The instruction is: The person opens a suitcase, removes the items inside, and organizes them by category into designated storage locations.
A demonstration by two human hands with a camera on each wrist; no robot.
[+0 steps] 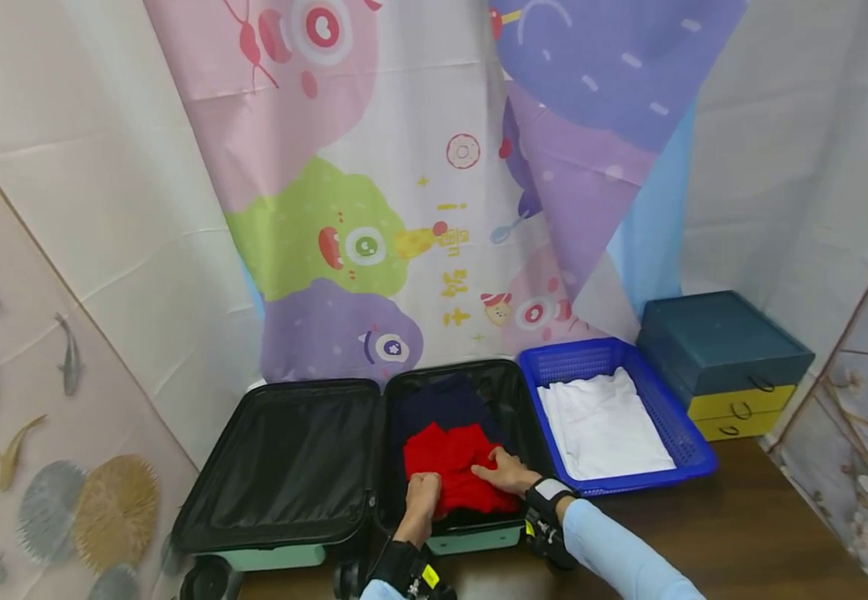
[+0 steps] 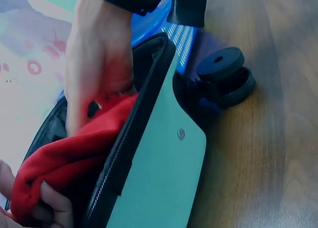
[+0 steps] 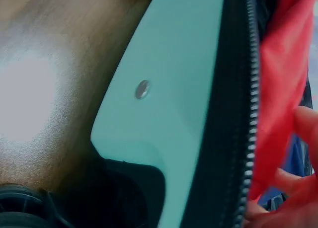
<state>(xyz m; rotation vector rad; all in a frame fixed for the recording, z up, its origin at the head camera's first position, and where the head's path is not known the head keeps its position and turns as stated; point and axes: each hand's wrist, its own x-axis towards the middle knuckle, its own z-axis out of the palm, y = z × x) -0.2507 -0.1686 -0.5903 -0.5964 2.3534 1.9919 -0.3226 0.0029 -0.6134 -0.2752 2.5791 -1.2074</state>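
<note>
While red garment (image 1: 445,454) lies atop navy cloth (image 1: 445,404) in R half of open suitcase (image 1: 291,467), L hand (image 1: 423,496) pinches near-L edge; R hand (image 1: 511,472) prob. grips R side (blurred) — two-sided hold likely steadies folds.

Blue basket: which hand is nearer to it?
Right. The right hand is at the right side of the red cloth, left of the blue basket; the left hand is at the cloth's left side, farther away.
</note>
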